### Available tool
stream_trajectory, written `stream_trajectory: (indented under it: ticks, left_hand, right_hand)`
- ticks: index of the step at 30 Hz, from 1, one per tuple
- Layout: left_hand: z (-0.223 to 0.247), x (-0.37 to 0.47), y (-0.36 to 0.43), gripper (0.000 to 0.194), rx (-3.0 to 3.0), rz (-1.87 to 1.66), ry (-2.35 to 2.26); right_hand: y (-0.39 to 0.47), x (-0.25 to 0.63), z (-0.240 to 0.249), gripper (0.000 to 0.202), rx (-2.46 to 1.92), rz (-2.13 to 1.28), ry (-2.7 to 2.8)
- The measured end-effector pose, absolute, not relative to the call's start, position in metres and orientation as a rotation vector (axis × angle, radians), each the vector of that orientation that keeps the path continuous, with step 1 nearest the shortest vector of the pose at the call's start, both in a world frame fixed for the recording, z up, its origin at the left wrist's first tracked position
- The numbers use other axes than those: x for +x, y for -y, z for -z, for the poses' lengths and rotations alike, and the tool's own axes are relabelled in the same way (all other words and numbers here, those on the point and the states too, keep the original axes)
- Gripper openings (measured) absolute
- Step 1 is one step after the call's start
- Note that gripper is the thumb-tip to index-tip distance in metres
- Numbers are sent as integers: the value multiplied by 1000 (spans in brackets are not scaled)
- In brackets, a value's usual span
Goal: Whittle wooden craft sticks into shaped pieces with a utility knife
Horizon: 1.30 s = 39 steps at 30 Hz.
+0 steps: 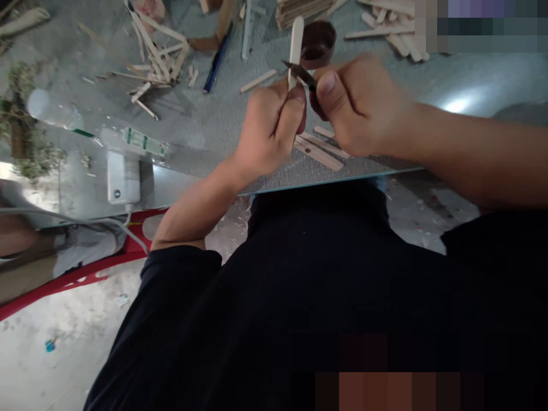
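Note:
Pinched in my left hand (274,125) is a pale wooden craft stick (297,40), its rounded end pointing away from me. My right hand (368,105) is closed around the dark handle of a knife (302,74). The blade lies across the stick, just above my left fingertips. Below the hands, several cut craft sticks (321,154) rest near the table's front edge, one with a dark spot. A brown round cup (317,44) stands just behind the knife. My fingers hide the stick's lower end.
A frame of glued sticks (160,54) and a blue pen (218,60) lie left of centre. Loose sticks (398,28) are heaped at the back right. A clear plastic bottle (98,128) lies on its side at left, near a white charger (123,177) with a cable.

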<state>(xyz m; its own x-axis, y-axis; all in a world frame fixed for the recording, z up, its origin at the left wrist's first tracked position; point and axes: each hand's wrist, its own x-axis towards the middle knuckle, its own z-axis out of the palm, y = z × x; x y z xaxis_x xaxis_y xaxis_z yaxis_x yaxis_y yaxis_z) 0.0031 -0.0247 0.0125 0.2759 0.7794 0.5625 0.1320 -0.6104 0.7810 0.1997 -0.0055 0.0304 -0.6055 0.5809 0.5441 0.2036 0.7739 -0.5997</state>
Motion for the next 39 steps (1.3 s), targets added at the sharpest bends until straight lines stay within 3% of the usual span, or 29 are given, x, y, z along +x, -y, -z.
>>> stream_trajectory:
  ticks: [3, 5, 8, 13, 20, 22, 25, 27, 29, 33, 37, 39]
  left_hand:
    - [-15, -5, 25, 52, 2000, -1226, -842]
    - [-5, -1, 19, 54, 1997, -1277, -834]
    - [14, 10, 10, 61, 1895, -1636, -795]
    - [28, 11, 7, 60, 1987, -1551, -875]
    - [41, 22, -12, 70, 1970, -1690, -847]
    - [26, 23, 1, 67, 2024, -1509, -795]
    - [-6, 19, 29, 59, 1785, -1576, -913]
    - [-23, 14, 42, 47, 1874, -1315, -877]
    - [-30, 9, 44, 50, 1844, -1394, -857]
    - [-15, 9, 27, 37, 1908, -1457, -884]
    - [6, 15, 10, 47, 1883, -1782, -885]
    - [10, 16, 8, 43, 1877, -1657, -959]
  right_hand:
    - [6, 199, -31, 65, -574, -662, 2202]
    - [6, 200, -32, 65, -595, -650, 2223]
    - [5, 200, -32, 64, -606, -633, 2240]
    - [5, 200, -33, 65, -601, -620, 2250]
    - [8, 199, -35, 66, -648, -627, 2240]
    - [8, 197, -36, 65, -655, -630, 2218]
    - [8, 194, -36, 63, -624, -637, 2170]
    - [6, 193, -34, 65, -608, -623, 2136]
    - [5, 193, -31, 66, -605, -605, 2092]
    - [2, 195, -28, 61, -613, -627, 2060]
    - [4, 194, -31, 60, -666, -618, 2076]
    - [4, 192, -31, 61, -660, -603, 2059]
